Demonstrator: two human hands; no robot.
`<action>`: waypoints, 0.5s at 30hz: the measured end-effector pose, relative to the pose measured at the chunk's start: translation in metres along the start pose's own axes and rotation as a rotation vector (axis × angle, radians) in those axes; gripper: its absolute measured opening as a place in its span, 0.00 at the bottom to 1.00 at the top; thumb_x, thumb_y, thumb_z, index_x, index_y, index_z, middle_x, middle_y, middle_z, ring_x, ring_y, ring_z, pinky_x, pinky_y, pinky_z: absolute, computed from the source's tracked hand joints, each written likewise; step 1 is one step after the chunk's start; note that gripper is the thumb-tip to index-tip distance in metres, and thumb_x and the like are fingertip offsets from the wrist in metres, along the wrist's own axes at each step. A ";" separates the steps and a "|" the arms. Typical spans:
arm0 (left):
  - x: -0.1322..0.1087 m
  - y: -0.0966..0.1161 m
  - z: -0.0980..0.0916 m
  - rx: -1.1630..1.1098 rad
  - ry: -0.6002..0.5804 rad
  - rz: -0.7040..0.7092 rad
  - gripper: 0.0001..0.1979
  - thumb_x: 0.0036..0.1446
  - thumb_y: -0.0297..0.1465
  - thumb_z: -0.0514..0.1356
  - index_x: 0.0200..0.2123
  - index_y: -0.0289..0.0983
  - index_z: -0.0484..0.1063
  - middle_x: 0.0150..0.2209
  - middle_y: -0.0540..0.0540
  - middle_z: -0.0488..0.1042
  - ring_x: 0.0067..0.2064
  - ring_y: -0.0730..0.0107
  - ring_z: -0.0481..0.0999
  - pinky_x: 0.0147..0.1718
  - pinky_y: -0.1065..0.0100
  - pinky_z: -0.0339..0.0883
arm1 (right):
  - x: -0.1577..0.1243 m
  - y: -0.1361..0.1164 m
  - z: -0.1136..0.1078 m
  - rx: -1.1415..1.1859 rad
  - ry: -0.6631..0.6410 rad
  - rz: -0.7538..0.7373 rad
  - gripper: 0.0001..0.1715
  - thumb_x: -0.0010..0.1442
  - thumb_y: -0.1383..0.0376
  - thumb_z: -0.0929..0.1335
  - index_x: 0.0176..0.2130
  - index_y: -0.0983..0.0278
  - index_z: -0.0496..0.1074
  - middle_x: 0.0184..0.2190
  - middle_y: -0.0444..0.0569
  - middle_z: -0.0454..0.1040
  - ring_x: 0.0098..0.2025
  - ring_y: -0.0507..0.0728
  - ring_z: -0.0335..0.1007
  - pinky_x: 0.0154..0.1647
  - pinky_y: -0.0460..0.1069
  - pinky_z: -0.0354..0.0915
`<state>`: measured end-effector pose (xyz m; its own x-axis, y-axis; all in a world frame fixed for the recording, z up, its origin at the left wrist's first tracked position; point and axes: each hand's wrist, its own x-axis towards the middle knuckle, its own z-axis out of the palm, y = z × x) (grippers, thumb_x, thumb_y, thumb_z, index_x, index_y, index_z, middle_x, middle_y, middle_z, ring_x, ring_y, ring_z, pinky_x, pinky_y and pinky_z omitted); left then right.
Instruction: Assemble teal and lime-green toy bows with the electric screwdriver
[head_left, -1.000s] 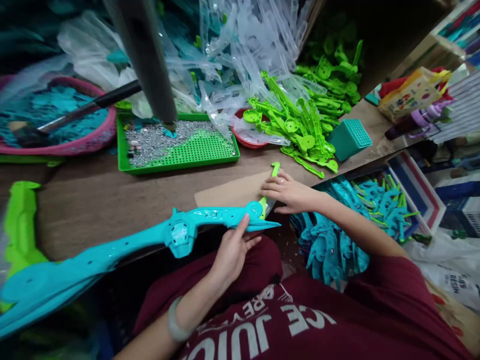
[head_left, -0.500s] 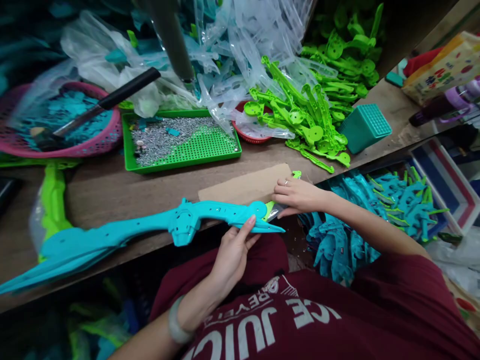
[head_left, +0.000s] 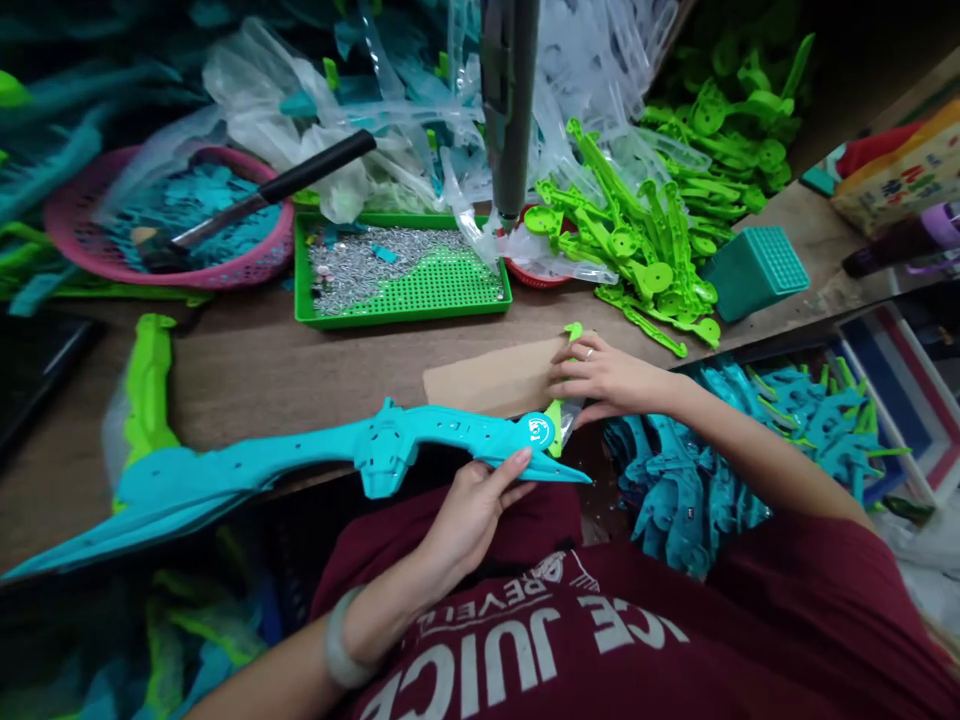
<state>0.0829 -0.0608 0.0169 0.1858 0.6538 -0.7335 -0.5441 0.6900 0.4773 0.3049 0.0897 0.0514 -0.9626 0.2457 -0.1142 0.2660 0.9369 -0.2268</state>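
Observation:
A long bow-shaped blue plastic part (head_left: 300, 448) lies across the front of the bench, its pointed ends reaching past the edge. My left hand (head_left: 469, 510) grips it near its right end, thumb on top and fingers beneath. At that end, beside a round boss, my right hand (head_left: 607, 380) has its fingers closed over a slim green plastic piece (head_left: 554, 418). A clear plastic piece (head_left: 570, 412) shows under those fingers, partly hidden. Beneath the right hand is a flat strip of cardboard (head_left: 487, 378).
A green tray (head_left: 405, 318) of small metal screws or pins sits behind, with a pink basket (head_left: 172, 278) holding blue pieces and a hammer (head_left: 277, 185). Green parts (head_left: 637, 250) pile up near a teal box (head_left: 757, 270). A grey metal shaft (head_left: 510, 110) hangs down over the bench.
The view has shifted, so the bench things sit farther right. My right hand has turned the green piece more upright against the blue part's round end. My left hand keeps its hold.

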 end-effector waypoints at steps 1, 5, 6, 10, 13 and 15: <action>-0.001 0.001 -0.001 0.008 -0.004 -0.009 0.21 0.35 0.42 0.78 0.30 0.36 0.81 0.36 0.46 0.82 0.39 0.68 0.79 0.38 0.69 0.77 | 0.002 0.000 -0.003 -0.012 -0.004 -0.002 0.25 0.68 0.51 0.65 0.57 0.63 0.70 0.54 0.57 0.73 0.59 0.66 0.60 0.58 0.61 0.51; -0.004 0.005 -0.005 -0.010 0.005 -0.011 0.20 0.35 0.41 0.79 0.29 0.36 0.80 0.35 0.47 0.82 0.38 0.68 0.79 0.38 0.69 0.78 | 0.005 -0.005 -0.007 0.009 -0.002 -0.018 0.23 0.68 0.50 0.64 0.52 0.64 0.72 0.46 0.54 0.76 0.50 0.62 0.64 0.49 0.56 0.56; -0.004 0.007 -0.005 -0.027 0.019 -0.001 0.20 0.34 0.41 0.79 0.29 0.36 0.80 0.35 0.47 0.82 0.38 0.68 0.79 0.38 0.68 0.78 | 0.005 -0.008 -0.007 0.024 0.011 -0.020 0.25 0.68 0.49 0.64 0.49 0.65 0.73 0.41 0.53 0.76 0.46 0.61 0.65 0.45 0.54 0.56; 0.003 0.010 -0.003 -0.073 0.050 0.028 0.21 0.34 0.41 0.79 0.30 0.37 0.80 0.37 0.46 0.82 0.40 0.66 0.79 0.39 0.67 0.77 | 0.004 -0.018 -0.003 0.075 0.096 0.075 0.31 0.65 0.42 0.63 0.39 0.67 0.74 0.34 0.52 0.73 0.38 0.59 0.62 0.36 0.52 0.56; 0.012 0.006 0.004 -0.094 -0.014 0.039 0.20 0.38 0.41 0.78 0.33 0.37 0.80 0.41 0.46 0.82 0.46 0.64 0.79 0.44 0.65 0.76 | 0.001 -0.015 0.000 0.082 0.057 0.144 0.29 0.64 0.44 0.66 0.42 0.68 0.75 0.37 0.54 0.74 0.41 0.61 0.64 0.40 0.54 0.61; 0.016 0.004 0.006 -0.130 -0.096 0.035 0.20 0.41 0.41 0.77 0.36 0.38 0.79 0.46 0.45 0.81 0.52 0.61 0.77 0.50 0.61 0.73 | -0.003 -0.009 0.001 0.046 0.006 0.176 0.24 0.64 0.51 0.69 0.48 0.68 0.74 0.41 0.56 0.76 0.46 0.64 0.65 0.45 0.58 0.64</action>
<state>0.0883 -0.0455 0.0100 0.2389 0.7079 -0.6647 -0.6517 0.6244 0.4307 0.3058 0.0806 0.0529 -0.9011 0.4066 -0.1505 0.4325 0.8671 -0.2473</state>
